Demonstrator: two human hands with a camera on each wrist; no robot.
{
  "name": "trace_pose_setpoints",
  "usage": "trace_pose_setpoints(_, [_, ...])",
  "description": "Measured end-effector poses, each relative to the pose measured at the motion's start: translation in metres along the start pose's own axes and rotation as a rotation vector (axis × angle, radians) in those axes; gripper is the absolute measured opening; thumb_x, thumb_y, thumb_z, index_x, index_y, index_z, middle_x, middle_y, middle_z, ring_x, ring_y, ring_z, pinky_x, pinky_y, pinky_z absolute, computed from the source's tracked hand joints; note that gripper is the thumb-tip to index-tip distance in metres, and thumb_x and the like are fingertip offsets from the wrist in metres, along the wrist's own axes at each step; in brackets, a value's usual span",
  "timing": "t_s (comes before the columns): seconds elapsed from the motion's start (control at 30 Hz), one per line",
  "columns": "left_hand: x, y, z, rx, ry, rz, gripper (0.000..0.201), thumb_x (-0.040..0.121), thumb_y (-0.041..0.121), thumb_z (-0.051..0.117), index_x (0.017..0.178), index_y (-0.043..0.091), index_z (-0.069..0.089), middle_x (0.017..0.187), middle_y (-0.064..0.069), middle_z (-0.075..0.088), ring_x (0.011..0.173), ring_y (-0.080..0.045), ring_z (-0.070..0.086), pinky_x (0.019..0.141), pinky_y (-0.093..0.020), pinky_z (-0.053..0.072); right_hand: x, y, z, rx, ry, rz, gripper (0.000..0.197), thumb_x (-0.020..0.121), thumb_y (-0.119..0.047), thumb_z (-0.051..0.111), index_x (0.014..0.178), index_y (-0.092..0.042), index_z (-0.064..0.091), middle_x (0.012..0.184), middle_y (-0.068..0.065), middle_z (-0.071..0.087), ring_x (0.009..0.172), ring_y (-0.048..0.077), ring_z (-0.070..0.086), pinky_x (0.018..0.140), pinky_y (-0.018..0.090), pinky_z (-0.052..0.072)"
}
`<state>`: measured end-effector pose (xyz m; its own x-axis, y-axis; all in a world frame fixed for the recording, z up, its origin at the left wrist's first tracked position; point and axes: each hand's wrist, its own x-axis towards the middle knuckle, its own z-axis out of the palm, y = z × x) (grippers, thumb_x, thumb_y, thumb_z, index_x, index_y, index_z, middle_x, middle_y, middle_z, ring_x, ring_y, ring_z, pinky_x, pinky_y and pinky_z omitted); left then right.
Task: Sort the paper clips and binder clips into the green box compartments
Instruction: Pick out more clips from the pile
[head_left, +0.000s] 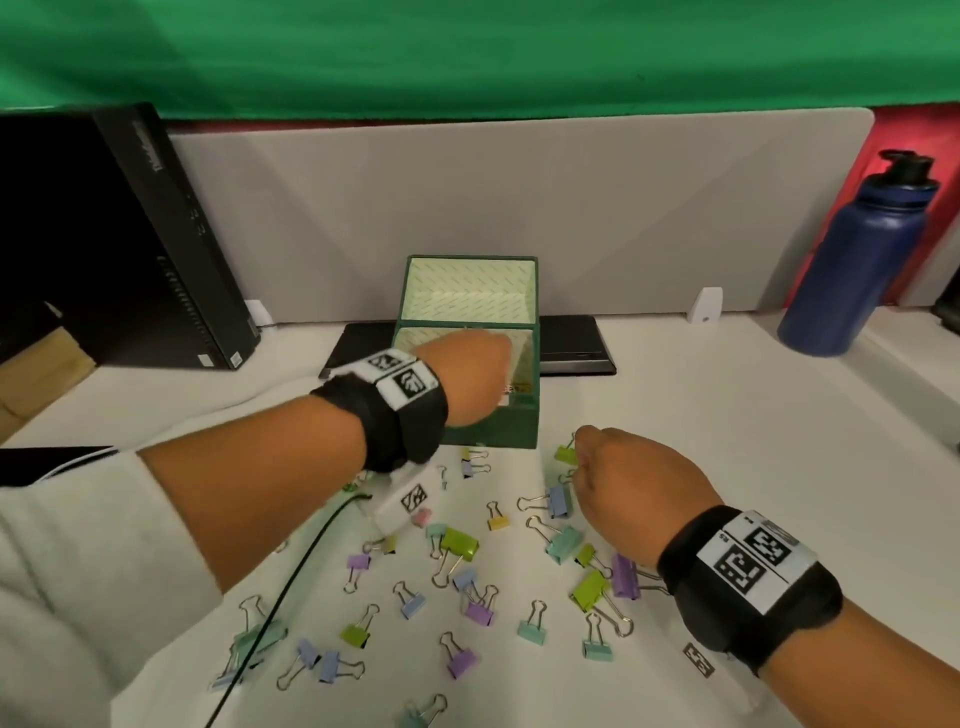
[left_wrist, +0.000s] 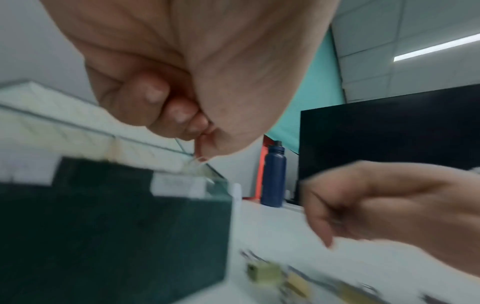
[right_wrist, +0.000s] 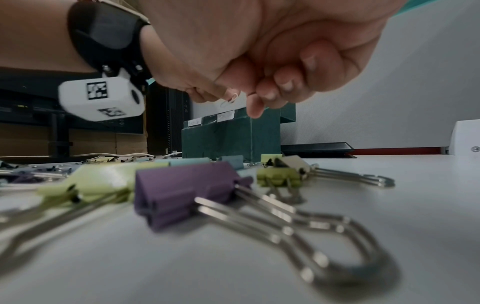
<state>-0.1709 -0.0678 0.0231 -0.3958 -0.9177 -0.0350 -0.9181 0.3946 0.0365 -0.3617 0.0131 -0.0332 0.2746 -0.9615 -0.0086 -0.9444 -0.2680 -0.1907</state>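
Observation:
The green box (head_left: 493, 431) with two paper-lined compartments stands at mid-table. My left hand (head_left: 467, 374) hovers over its near compartment, fingers curled, and pinches a silver paper clip (left_wrist: 198, 158) above the box rim (left_wrist: 215, 176); the same clip (right_wrist: 230, 99) shows in the right wrist view. My right hand (head_left: 584, 452) is low over the table just right of the box, fingers curled, pinching what looks like a thin wire clip (right_wrist: 250, 93) beside a lime binder clip (head_left: 565, 455). Several pastel binder clips (head_left: 460, 543) lie scattered in front, among them a purple one (right_wrist: 182, 195).
A blue bottle (head_left: 857, 260) stands at the back right and a black computer tower (head_left: 171, 244) at the back left. A grey divider panel (head_left: 519, 208) closes the back, with a flat black device (head_left: 576, 348) behind the box. A black cable (head_left: 291, 587) crosses the clips.

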Motion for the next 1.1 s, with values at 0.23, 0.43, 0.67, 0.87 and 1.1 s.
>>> trace_pose_setpoints(0.23, [0.019, -0.03, 0.0, -0.064, -0.075, -0.039, 0.028, 0.102, 0.011, 0.039, 0.122, 0.005, 0.058, 0.115, -0.014, 0.062, 0.104, -0.03, 0.058, 0.083, -0.033, 0.045, -0.002, -0.006, -0.004, -0.014, 0.0, -0.04, 0.008, 0.102, -0.026, 0.041, 0.094, -0.025, 0.043, 0.083, -0.007, 0.051, 0.071, 0.009, 0.052, 0.06, 0.022, 0.04])
trace_pose_setpoints(0.43, [-0.065, -0.079, 0.002, -0.224, 0.168, -0.014, 0.037, 0.102, 0.022, 0.044, 0.137, 0.029, 0.055, 0.134, 0.005, 0.058, 0.117, -0.014, 0.056, 0.098, -0.026, 0.044, -0.005, -0.005, -0.001, 0.044, -0.011, -0.106, 0.034, 0.104, -0.026, 0.042, 0.129, -0.043, 0.055, 0.114, -0.006, 0.061, 0.094, 0.012, 0.059, 0.085, 0.019, 0.048])
trace_pose_setpoints(0.67, [-0.182, -0.19, 0.054, -0.086, -0.106, -0.348, 0.034, 0.105, 0.027, 0.037, 0.132, 0.032, 0.057, 0.132, 0.008, 0.057, 0.118, -0.01, 0.052, 0.104, -0.023, 0.037, 0.019, -0.025, -0.016, 0.283, 0.002, -0.134, 0.015, 0.098, -0.03, 0.058, 0.095, -0.041, 0.068, 0.098, -0.018, 0.07, 0.086, 0.0, 0.062, 0.074, 0.014, 0.045])
trace_pose_setpoints(0.87, [-0.199, -0.185, 0.071, -0.136, -0.135, -0.394, 0.035, 0.103, 0.041, 0.036, 0.126, 0.027, 0.059, 0.121, 0.003, 0.056, 0.112, -0.015, 0.055, 0.099, -0.031, 0.041, 0.088, -0.069, -0.046, 0.174, 0.212, -0.161, 0.019, 0.097, -0.02, 0.054, 0.1, -0.028, 0.071, 0.099, -0.006, 0.073, 0.087, 0.019, 0.065, 0.081, 0.03, 0.053])
trace_pose_setpoints(1.1, [-0.197, -0.167, 0.072, 0.065, -0.216, -0.419, 0.041, 0.099, 0.05, 0.035, 0.121, 0.023, 0.057, 0.119, 0.0, 0.052, 0.107, -0.02, 0.056, 0.086, -0.033, 0.046, 0.105, -0.099, -0.031, -0.162, 0.253, -0.222, 0.031, 0.091, -0.033, 0.051, 0.115, -0.029, 0.07, 0.117, 0.002, 0.068, 0.101, 0.025, 0.056, 0.083, 0.038, 0.053])
